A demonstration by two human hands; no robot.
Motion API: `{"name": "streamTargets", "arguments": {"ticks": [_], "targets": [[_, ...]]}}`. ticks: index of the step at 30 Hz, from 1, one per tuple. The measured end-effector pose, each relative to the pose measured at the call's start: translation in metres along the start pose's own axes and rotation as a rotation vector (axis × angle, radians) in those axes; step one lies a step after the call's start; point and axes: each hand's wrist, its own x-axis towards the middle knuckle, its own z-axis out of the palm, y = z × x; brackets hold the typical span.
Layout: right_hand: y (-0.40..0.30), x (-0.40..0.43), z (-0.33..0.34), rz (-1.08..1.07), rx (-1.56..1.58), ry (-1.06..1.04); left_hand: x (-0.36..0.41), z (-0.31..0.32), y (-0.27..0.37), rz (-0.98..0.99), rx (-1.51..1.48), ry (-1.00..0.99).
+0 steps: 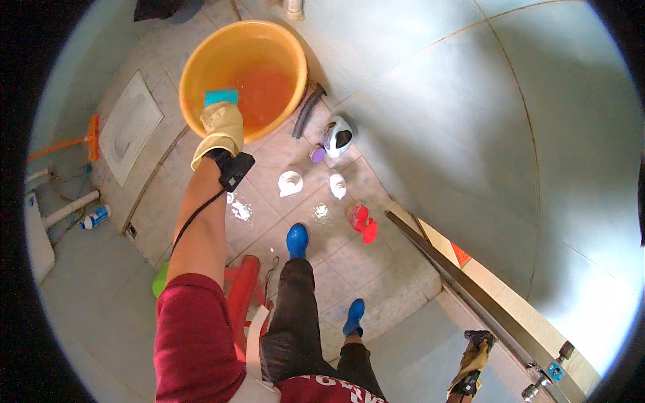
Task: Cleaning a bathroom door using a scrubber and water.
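My left hand (221, 123), in a pale yellow rubber glove, reaches over the near rim of a large orange plastic basin (191, 55) with liquid in it. It holds a flat turquoise object (220, 96), whose kind I cannot tell. At the lower right, my right hand (476, 352), also gloved, is closed around a dark, crumpled cloth or scrubbing pad (478, 336) beside the metal edge of a door (484, 302). A door handle (535, 388) lies just right of that hand.
A red bottle (359, 217), white bottles (290, 183), a larger pale container (337, 136) and a purple-capped container (317, 153) stand on wet tiles. A squat toilet (132, 128) and an orange brush (92, 137) are left. A red stool (244, 292) is beside my leg.
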Motion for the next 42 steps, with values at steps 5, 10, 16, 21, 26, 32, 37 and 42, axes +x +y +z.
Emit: {"name": "streamTargets", "arguments": {"ticks": [5, 10, 16, 21, 26, 32, 37, 42], "targets": [[-0.006, -0.032, 0.005, 0.143, -0.018, 0.212, -0.003, -0.007, 0.022, 0.251, 0.136, -0.401], [0.015, -0.006, -0.036, 0.140, -0.090, 0.202, -0.044, -0.104, 0.054, -0.020, -0.938, -0.638], [0.015, -0.039, 0.029, -0.094, 0.302, -0.132, -0.142, -0.223, 0.058, -0.009, -0.868, -0.453], [-0.003, -0.083, 0.021, 0.018, 0.520, 0.124, -0.212, -0.270, 0.070, 0.090, -1.141, -0.379], [0.042, -0.066, -0.045, 0.086, 0.704, 0.195, -0.290, -0.319, 0.133, 0.170, -1.311, -0.473], [0.120, -0.024, -0.086, 0.086, 0.710, 0.334, -0.422, -0.282, 0.196, 0.195, -1.189, -0.751], [0.151, -0.040, -0.080, 0.233, 0.700, 0.462, -0.438, -0.269, 0.285, 0.099, -1.054, -1.067], [0.204, -0.050, -0.109, 0.306, 0.818, 0.533, -0.503, -0.262, 0.427, 0.342, -0.731, -1.209]]}}
